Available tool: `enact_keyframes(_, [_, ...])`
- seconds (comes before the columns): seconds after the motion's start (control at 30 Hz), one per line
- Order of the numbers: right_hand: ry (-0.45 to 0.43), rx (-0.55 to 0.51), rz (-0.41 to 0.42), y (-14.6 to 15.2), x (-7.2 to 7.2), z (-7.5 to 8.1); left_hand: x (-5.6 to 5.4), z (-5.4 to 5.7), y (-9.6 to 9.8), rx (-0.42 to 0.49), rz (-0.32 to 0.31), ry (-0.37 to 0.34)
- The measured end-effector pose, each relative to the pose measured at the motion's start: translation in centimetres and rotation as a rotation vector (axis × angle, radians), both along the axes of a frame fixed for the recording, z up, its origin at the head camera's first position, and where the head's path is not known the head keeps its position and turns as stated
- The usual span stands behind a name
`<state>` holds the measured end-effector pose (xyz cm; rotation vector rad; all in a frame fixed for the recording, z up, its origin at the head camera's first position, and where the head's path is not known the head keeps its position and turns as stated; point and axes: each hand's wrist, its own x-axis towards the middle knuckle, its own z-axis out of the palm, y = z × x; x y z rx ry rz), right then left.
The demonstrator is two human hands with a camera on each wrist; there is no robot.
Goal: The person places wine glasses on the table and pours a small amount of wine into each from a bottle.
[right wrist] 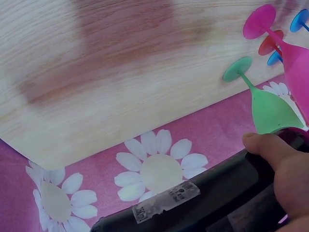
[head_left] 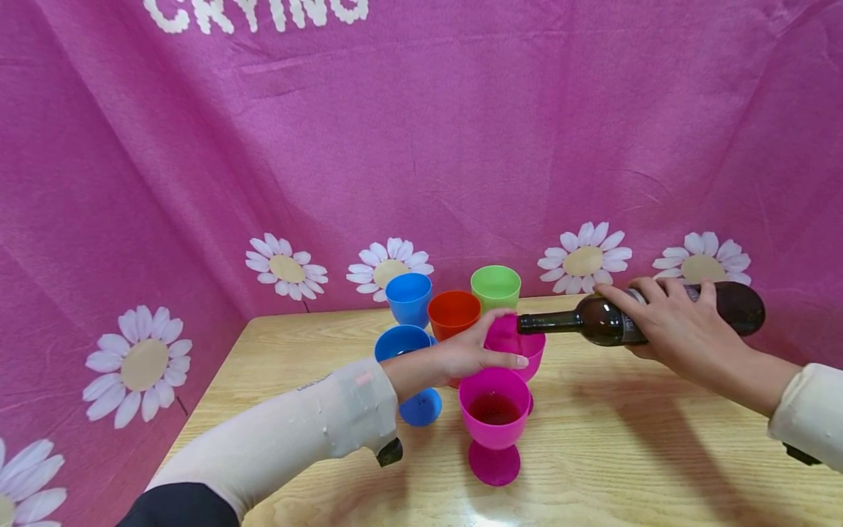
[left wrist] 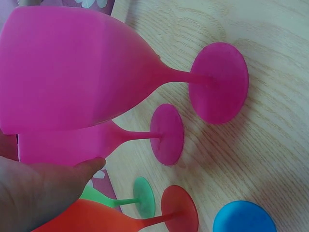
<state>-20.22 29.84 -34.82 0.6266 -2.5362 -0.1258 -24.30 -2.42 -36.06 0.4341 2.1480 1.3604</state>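
My right hand (head_left: 685, 326) grips a dark glass wine bottle (head_left: 596, 322) round its body. The bottle lies nearly level, its mouth pointing left at the rim of the farther pink goblet (head_left: 535, 355). My left hand (head_left: 464, 355) holds that goblet by its bowl, thumb and fingers on opposite sides. In the left wrist view, the thumb (left wrist: 91, 166) presses the bowl and the foot stands on the table. Closer to me is another pink goblet (head_left: 494, 437), upright, with red liquid (head_left: 494, 410) inside. Bottle and palm also show in the right wrist view.
Two blue goblets, one behind (head_left: 408, 296) and one in front (head_left: 395, 338), stand left of an orange-red goblet (head_left: 454, 311). A green goblet (head_left: 495, 289) is at the back. The wooden table (head_left: 632, 468) meets a pink daisy-print cloth (head_left: 461, 146) behind and left.
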Motion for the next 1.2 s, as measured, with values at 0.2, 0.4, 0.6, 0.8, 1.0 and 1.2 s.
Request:
enact_keyframes(0.2, [0.013,0.008,0.005,0.11,-0.04,0.10,-0.06,0.03,0.07,0.003,0.005,-0.011])
enact_keyframes(0.4, [0.001,0.004,0.002,0.07,-0.03,0.09,-0.06,-0.02,0.07,0.004,-0.001,-0.001])
enact_keyframes(0.6, [-0.002,0.004,0.000,0.04,-0.04,0.13,-0.06,-0.03,0.06,0.006,-0.004,0.002])
enact_keyframes(0.8, [0.008,0.005,0.007,0.04,0.00,0.23,-0.04,0.06,0.07,-0.013,-0.001,0.001])
enact_keyframes(1.0, [0.006,0.004,0.005,0.01,0.03,0.25,-0.06,0.02,0.09,-0.008,0.003,-0.004])
enact_keyframes(1.2, [0.006,0.007,0.001,-0.05,0.04,0.29,-0.09,-0.08,0.08,0.004,0.001,-0.006])
